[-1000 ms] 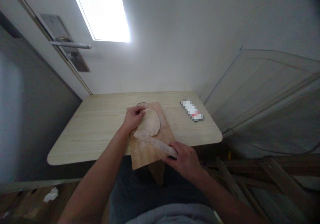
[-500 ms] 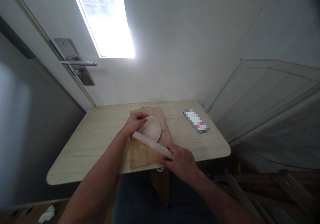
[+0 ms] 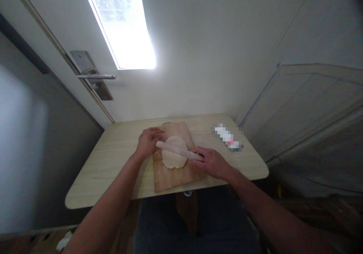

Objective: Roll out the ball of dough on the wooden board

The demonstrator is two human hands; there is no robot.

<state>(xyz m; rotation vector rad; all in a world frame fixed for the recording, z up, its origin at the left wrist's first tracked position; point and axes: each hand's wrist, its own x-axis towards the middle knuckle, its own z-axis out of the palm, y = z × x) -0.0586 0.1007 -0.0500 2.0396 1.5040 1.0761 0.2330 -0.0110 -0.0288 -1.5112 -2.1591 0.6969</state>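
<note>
Dough (image 3: 173, 161) flattened on cutting board (image 3: 167, 180), near desk's (image 3: 110, 159) front edge. Right hand (image 3: 212, 162) grips rolling pin (image 3: 174, 148), angled across dough. Left hand (image 3: 149, 141) at board's left edge; whether gripping, can't tell.

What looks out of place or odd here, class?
A crumpled white scrap lies on the floor at lower left, like litter; I cannot tell what it is. The dough is also ragged along its near edge, smoother along the far one.
</note>
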